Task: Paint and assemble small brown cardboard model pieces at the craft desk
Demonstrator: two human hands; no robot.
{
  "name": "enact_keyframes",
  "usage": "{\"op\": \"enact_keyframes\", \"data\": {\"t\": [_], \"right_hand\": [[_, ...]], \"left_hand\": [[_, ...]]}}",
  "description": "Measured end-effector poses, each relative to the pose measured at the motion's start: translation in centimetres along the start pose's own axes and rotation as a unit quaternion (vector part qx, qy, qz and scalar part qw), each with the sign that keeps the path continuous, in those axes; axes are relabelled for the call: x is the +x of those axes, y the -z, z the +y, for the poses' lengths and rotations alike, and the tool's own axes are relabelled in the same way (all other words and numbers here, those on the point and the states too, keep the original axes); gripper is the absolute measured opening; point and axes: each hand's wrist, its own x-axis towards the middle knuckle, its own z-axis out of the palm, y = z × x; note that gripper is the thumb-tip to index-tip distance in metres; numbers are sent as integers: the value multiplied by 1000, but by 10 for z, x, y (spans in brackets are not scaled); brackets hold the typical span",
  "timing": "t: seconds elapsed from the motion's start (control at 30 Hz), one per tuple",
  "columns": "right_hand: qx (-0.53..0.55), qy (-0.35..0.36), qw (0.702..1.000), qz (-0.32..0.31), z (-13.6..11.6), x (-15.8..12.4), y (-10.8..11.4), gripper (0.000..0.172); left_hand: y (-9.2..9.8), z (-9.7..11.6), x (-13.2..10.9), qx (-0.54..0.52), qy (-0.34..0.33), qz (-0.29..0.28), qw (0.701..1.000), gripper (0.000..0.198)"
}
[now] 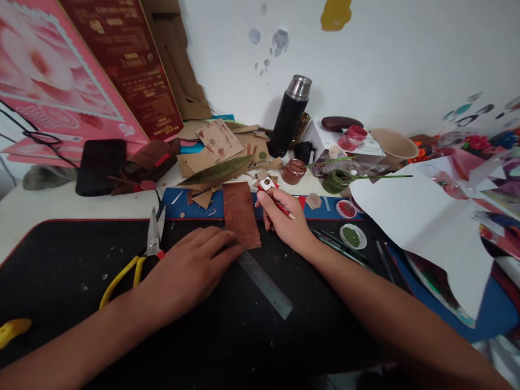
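Observation:
My right hand (286, 219) is closed around a red pencil (280, 205), just right of a reddish-brown painted rectangular piece (240, 214), which looks like card. The pencil lies slanted between thumb and fingers. My left hand (203, 260) is closed on the upper part of a flat grey ruler (266, 284), at the lower left edge of the brown piece. The ruler runs down to the right from under the fingers; its gripped part is partly hidden. Left of that hand lie yellow-handled scissors (153, 235), blades apart, with part of the handles behind my forearm.
Behind the black mat (73, 271) stand a black thermos (289, 116), a brown paint jar (293, 171) and a green paint jar (337, 181). Small paint lids (353, 236), pens (337, 246) and a white sheet (406, 211) lie right. Cardboard scraps (219, 141) and a phone (101, 167) lie behind.

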Motion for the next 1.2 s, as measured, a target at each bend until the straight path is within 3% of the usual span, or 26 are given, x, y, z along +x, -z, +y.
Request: {"op": "enact_keyframes", "data": {"t": [0.23,0.63,0.9,1.2], "right_hand": [[-25,7,1000,0,3,-11,-3,37],[-104,21,991,-75,-1,-14,0,38],[-203,57,977,-9,2,-10,12,33],[-278,65,957,-48,-1,-10,10,34]], "left_hand": [[-12,10,-15,49,-44,-37,997,46],[-13,3,-21,17,-71,-48,996,45],[-16,3,-22,-10,-36,-33,999,51],[-18,7,-20,32,-53,-23,998,43]]}}
